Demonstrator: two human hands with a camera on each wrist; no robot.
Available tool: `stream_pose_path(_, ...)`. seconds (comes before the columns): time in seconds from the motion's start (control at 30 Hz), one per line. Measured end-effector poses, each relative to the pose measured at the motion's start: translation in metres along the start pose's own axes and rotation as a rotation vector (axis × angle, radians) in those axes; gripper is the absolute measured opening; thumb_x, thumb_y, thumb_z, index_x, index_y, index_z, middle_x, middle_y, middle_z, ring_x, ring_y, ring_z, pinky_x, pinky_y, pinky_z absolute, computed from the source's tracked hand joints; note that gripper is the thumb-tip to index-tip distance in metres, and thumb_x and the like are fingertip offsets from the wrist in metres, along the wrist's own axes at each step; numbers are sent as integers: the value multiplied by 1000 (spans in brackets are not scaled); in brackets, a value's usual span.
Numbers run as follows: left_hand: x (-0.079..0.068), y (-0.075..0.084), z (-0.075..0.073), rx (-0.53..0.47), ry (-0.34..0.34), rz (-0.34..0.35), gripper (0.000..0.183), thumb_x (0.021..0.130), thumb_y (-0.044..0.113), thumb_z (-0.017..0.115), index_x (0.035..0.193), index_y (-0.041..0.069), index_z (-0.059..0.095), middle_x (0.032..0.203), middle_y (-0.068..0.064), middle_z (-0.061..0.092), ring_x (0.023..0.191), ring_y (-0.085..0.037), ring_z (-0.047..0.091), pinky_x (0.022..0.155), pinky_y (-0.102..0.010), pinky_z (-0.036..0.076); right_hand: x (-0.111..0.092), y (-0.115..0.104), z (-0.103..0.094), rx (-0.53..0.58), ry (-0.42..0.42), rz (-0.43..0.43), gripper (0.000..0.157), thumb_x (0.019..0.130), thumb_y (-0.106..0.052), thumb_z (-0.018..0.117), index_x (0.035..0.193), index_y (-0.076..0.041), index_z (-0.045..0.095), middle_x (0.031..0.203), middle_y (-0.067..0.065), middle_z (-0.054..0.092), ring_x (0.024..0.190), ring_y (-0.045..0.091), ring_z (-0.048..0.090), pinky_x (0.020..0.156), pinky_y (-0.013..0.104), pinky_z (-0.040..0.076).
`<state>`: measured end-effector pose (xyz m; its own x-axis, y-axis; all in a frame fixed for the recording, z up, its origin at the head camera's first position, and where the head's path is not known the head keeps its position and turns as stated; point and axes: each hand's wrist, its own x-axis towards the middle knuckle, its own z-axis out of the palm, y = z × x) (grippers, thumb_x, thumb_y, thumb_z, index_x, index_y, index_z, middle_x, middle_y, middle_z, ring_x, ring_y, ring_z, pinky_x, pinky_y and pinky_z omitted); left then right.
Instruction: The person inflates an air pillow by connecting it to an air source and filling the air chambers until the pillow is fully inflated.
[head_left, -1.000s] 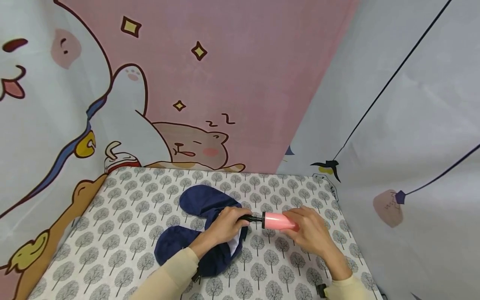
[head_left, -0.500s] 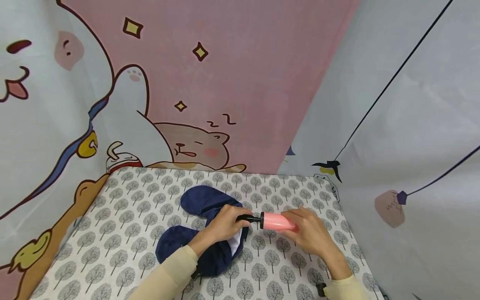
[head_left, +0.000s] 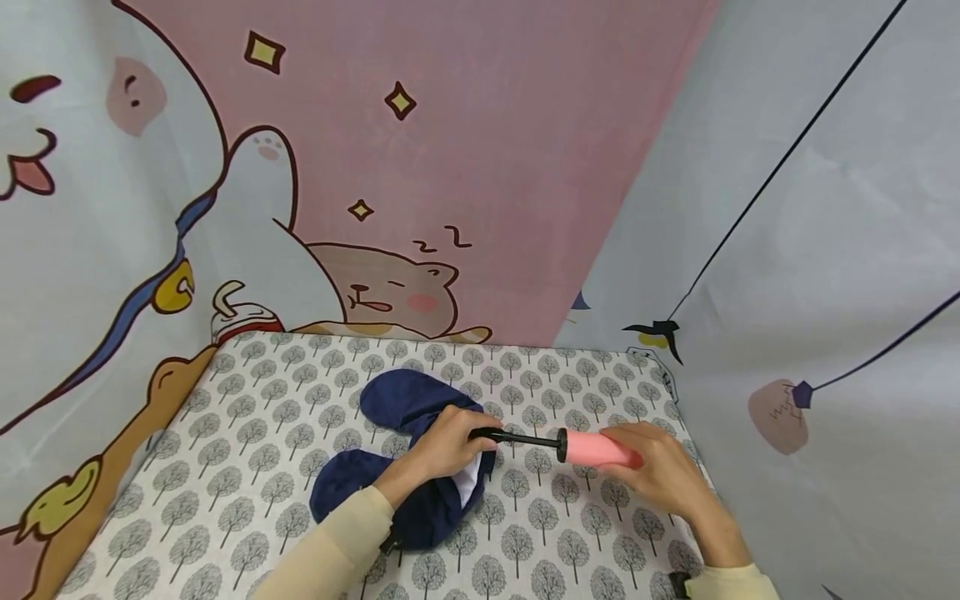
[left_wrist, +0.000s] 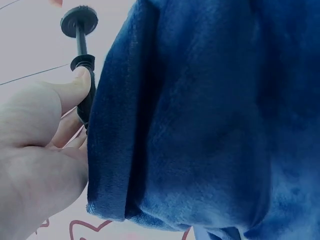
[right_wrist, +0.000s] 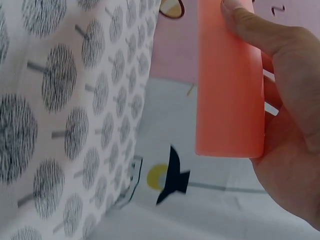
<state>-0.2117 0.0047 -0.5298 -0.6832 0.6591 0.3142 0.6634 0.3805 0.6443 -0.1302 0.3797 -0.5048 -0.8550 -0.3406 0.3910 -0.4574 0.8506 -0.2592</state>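
Observation:
A hand air pump (head_left: 596, 448) with a pink barrel and black rod lies across my two hands above the cloth. My left hand (head_left: 447, 446) grips its black handle (left_wrist: 86, 102), the thumb along it. Around the far end of the barrel (right_wrist: 230, 100) curl the fingers of my right hand (head_left: 660, 468). A length of thin black rod (head_left: 528, 439) shows between handle and barrel cap. Under and beside my left hand is a navy, plush, U-shaped neck pillow (head_left: 408, 400), limp-looking, with a white patch (head_left: 467, 483) at its right side. Whether pump and pillow connect is hidden.
The work surface has a white cloth (head_left: 247, 500) printed with grey trees. A pink cartoon curtain (head_left: 510, 183) stands at the back, and a pale hanging (head_left: 832, 250) borders the right side. Dark small straps show near both sleeves.
After a slight shift left, my right hand has moved right with the pink barrel, and more black rod now shows. My left hand and the pillow stay about where they were.

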Motion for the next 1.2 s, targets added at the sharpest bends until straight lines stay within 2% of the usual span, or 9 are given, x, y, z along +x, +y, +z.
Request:
stream_pose_path(0.1, -1, -2, -2, 3, 1, -8, 33, 104, 8, 81, 136, 4, 81, 123, -16, 86, 57, 5, 41, 73, -20, 47, -6, 10, -10, 3, -14, 40, 59, 73, -25, 107, 127, -15, 85, 123, 6, 86, 109, 34, 82, 95, 61, 65)
stream_pose_path(0.17, -2, -3, -4, -7, -6, -34, 34, 104, 9, 81, 138, 5, 81, 98, -12, 85, 50, 5, 31, 67, -19, 43, -9, 16, -17, 3, -27, 67, 60, 74, -27, 106, 129, -15, 84, 123, 6, 87, 109, 34, 82, 94, 62, 64)
stream_pose_path(0.27, -2, -5, -7, -37, -21, -74, 36, 105, 11, 80, 141, 7, 79, 61, 3, 58, 44, 4, 21, 59, -17, 34, -13, 22, -27, 5, -28, 86, 60, 75, -29, 106, 129, -16, 84, 122, 8, 87, 108, 38, 82, 94, 65, 64)
stream_pose_path(0.33, -3, -5, -8, -56, -30, -99, 37, 106, 11, 80, 142, 7, 78, 54, 9, 37, 43, 3, 20, 56, -18, 30, -14, 23, -30, 0, -29, 94, 60, 76, -29, 106, 130, -15, 84, 121, 9, 87, 107, 39, 81, 92, 66, 64)
stream_pose_path(0.43, -3, -3, -6, -81, -40, -93, 37, 105, 9, 80, 142, 5, 78, 57, 6, 47, 44, 2, 24, 57, -18, 32, -13, 17, -24, -12, -11, 79, 58, 74, -26, 106, 128, -17, 85, 120, 6, 87, 105, 34, 82, 90, 60, 65)
stream_pose_path(0.53, -1, 0, -1, -98, -56, -81, 36, 106, 11, 79, 141, 5, 78, 75, -3, 69, 48, 2, 32, 59, -18, 35, -6, 4, -9, -3, -4, 31, 54, 75, -24, 106, 125, -17, 85, 116, 2, 87, 100, 25, 81, 86, 48, 65)
stream_pose_path(0.7, 1, 4, 5, -65, -45, -92, 36, 106, 14, 79, 141, 8, 79, 77, -10, 70, 47, 0, 30, 58, -18, 33, 10, -19, 16, 22, 36, -38, 51, 75, -25, 107, 120, -15, 87, 111, 3, 87, 94, 19, 79, 77, 33, 61)
stream_pose_path(0.93, 3, 4, 6, -47, -8, -72, 31, 104, 12, 82, 135, 8, 82, 115, -11, 87, 61, 2, 47, 64, -19, 42, 28, -40, 31, -30, 105, -114, 51, 72, -28, 106, 117, -11, 88, 107, 7, 88, 88, 21, 79, 75, 35, 61)
stream_pose_path(1.2, -2, 4, 2, -43, -2, -82, 34, 103, 14, 83, 136, 8, 82, 117, -10, 87, 66, 0, 53, 66, -19, 46, 32, -46, 31, -18, 57, -115, 53, 76, -30, 106, 122, -12, 87, 112, 5, 87, 91, 19, 79, 78, 36, 63)
